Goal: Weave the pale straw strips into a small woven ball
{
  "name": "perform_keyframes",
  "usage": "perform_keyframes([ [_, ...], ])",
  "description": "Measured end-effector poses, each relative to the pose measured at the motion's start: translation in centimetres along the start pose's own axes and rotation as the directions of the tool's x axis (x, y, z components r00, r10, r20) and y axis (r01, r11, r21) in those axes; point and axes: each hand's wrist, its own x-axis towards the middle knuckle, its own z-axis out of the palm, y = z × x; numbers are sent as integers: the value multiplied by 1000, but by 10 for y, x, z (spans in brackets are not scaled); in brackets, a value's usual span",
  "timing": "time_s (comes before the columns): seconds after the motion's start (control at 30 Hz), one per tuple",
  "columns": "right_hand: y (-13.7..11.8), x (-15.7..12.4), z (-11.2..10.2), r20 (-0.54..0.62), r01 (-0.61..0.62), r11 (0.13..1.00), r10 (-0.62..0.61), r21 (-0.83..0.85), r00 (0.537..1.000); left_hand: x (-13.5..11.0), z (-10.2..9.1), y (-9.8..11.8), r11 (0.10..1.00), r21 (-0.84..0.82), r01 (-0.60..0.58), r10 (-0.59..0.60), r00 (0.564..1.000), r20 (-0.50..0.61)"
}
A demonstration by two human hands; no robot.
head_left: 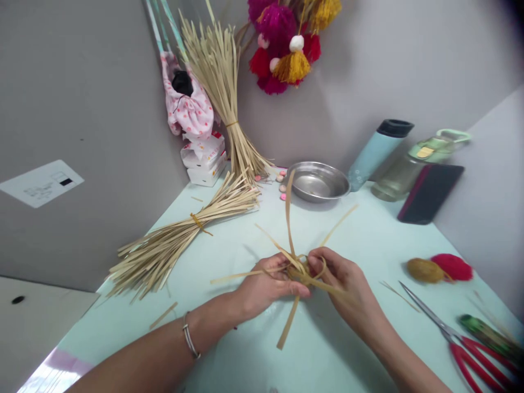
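Between my two hands is a small woven piece of straw strips (298, 267), with loose strip ends sticking out to several sides. My left hand (266, 286) is closed on its left side, the thumb lying along the near edge. On the right, my right hand (339, 278) pinches a looped strip against the weave with thumb and fingertips. One long strip stands up behind the piece and another points toward me. The exact crossing of the strips under the fingers is hidden.
Left lies a tied straw bundle (192, 221); another bundle (229, 103) leans on the wall. Behind are a metal bowl (317, 183), a blue bottle (376, 153), a green bottle (409, 169) and a phone (429, 194). Right: yarn balls (452, 266) and red-handled scissors (454, 338).
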Motion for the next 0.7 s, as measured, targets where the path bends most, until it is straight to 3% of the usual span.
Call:
perform_keyframes([
  [0.43, 3, 4, 0, 36, 73, 993, -70, -88, 997, 2, -4, -4, 997, -67, 48, -48, 999, 7],
  [0.7, 9, 7, 1, 54, 43, 999, -43, 7, 998, 3, -5, -4, 994, -104, 38, -38, 999, 2],
])
